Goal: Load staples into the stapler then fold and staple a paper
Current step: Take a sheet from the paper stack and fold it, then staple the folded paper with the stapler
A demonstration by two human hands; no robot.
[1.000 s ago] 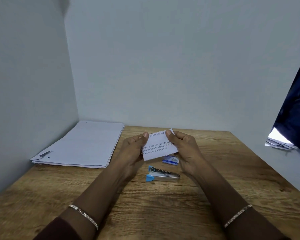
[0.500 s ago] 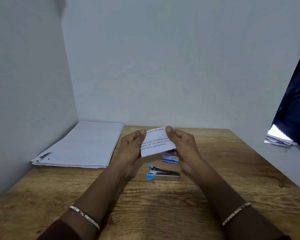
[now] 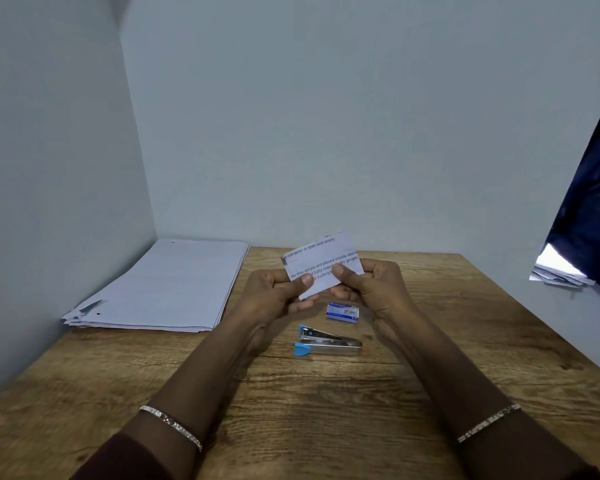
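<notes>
Pinching lower than before, both hands (image 3: 329, 289) expose more paper (image 3: 321, 261).

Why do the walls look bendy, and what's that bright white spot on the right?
Head view: the wide lens bows the wall corner and the table edges; the white patch is daylight glaring on papers under the dark curtain. The slip of paper between the left hand and right hand stays readable.

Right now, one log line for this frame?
phase: folding | left hand + right hand: pinching printed paper slip above table | stapler: on table, untouched | staple box: beside it
</notes>
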